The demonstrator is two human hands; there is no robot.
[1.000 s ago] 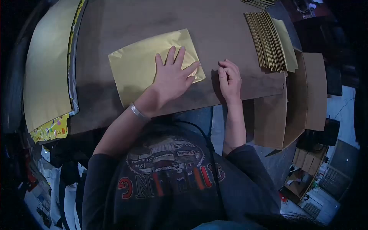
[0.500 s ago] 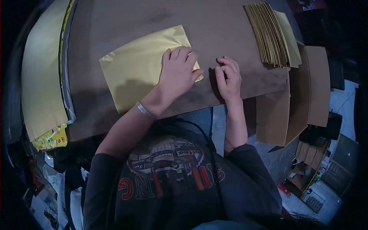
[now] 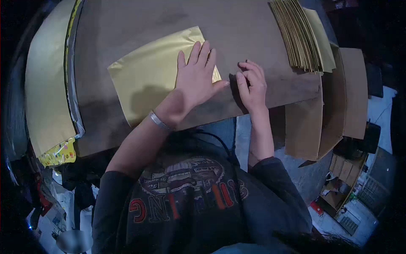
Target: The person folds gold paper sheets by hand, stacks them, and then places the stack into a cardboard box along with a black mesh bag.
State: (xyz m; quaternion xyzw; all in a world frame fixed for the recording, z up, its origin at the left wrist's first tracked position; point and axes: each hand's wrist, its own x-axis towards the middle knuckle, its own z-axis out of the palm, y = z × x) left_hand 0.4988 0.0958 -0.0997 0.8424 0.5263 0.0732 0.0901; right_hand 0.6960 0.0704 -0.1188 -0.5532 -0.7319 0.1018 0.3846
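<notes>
Gold sheet [image 3: 156, 72] lies flat on the brown worktop [image 3: 139, 21], tilted, its right corner under the left hand [image 3: 196, 82]. Left hand palm-down, fingers [image 3: 202, 53] spread and straight, pressing on the sheet's right end; nothing gripped. Sheet's upper right corner just beyond the fingertips, creased and slightly lifted. Sheet's lower edge runs back toward the wrist, where a metal bracelet [image 3: 158, 122] shows.

Right hand [image 3: 253, 82] just right of the left thumb, off the sheet, resting on bare worktop; fingers [image 3: 249, 70] curled loosely inward, and I cannot tell whether they pinch anything.

Open worktop ahead of both sets of fingertips and to the left of the sheet. Worktop's near edge just behind both wrists.

Right of the right fingers and further out: a stack of gold sheets [image 3: 302, 36], fanned, at the worktop's right edge. Beyond it, lower, an open cardboard box [image 3: 334, 101]. Far left of the left fingers: a large gold sheet pile [image 3: 44, 84] along the worktop's left edge, a colourful printed sheet [image 3: 57, 154] poking out beneath it.
</notes>
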